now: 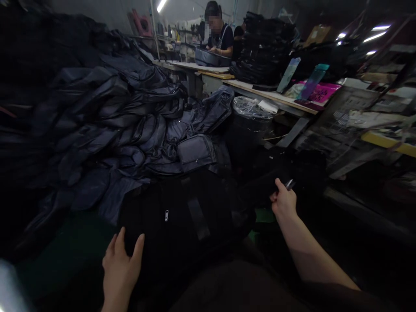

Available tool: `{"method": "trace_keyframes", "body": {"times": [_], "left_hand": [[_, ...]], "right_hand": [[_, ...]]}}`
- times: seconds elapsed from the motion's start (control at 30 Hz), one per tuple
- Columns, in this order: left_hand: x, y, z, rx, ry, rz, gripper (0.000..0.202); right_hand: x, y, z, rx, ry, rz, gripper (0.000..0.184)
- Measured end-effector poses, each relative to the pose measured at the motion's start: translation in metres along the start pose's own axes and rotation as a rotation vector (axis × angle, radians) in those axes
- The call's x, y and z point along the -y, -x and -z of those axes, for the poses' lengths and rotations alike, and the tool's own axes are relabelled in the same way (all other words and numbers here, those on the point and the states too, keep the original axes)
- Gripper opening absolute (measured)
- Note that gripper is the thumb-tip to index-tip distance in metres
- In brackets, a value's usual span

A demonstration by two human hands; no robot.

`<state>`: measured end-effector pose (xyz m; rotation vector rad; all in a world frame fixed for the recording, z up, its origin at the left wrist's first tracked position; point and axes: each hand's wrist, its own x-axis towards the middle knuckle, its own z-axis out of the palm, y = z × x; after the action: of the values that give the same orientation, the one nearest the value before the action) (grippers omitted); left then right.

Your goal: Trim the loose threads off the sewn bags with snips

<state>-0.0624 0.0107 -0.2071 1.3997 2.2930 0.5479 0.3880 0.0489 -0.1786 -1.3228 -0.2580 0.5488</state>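
Note:
In front of me lies a black bag [156, 236], a backpack by its shape, with a silver zipper pull [167, 215] and a smooth dark strip across it. My left hand [121, 262] has its thumb and fingers spread at the bag's near left edge; whether it presses on the cloth is too dark to tell. Off the bag's right end, my right hand [284, 197] is closed around a small tool [289, 184] with a shiny metal end. Its exact kind does not show. Dark cloth lies just behind that hand.
Grey-blue bags [130, 112] are heaped at left and behind. At the back, a person [219, 41] works at a table over a grey piece. A long bench [269, 93] bears a black stack [263, 47], bottles and a pink basket [321, 92]. A plastic-lined bin [251, 108] stands below it.

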Motion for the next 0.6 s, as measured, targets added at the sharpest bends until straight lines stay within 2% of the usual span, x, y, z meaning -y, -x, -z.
{"method": "trace_keyframes", "body": {"times": [0.13,0.2,0.3,0.37,0.43,0.5,0.6], "left_hand": [[0.004,0.004,-0.002,-0.014,-0.017,-0.013,0.075],[0.004,0.007,-0.003,-0.078,-0.069,-0.061,0.073],[0.001,0.013,-0.004,-0.191,-0.096,-0.259,0.059],[0.0,0.018,-0.005,-0.164,-0.02,-0.406,0.049],[0.0,0.023,-0.004,-0.062,0.067,-0.488,0.046],[0.002,0.026,-0.003,0.036,0.122,-0.493,0.05],[0.007,0.032,0.002,0.153,0.21,-0.476,0.062]], "right_hand": [[-0.009,-0.008,0.005,0.03,0.043,-0.082,0.037],[-0.004,-0.007,0.003,0.046,0.059,-0.06,0.035],[0.015,0.006,-0.006,0.06,0.07,0.022,0.031],[0.032,0.025,-0.016,0.122,0.159,0.176,0.026],[0.044,0.049,-0.027,0.293,0.39,0.466,0.019],[0.046,0.076,-0.039,0.539,0.647,0.709,0.02],[0.029,0.112,-0.051,0.995,0.97,0.867,0.032]]}}
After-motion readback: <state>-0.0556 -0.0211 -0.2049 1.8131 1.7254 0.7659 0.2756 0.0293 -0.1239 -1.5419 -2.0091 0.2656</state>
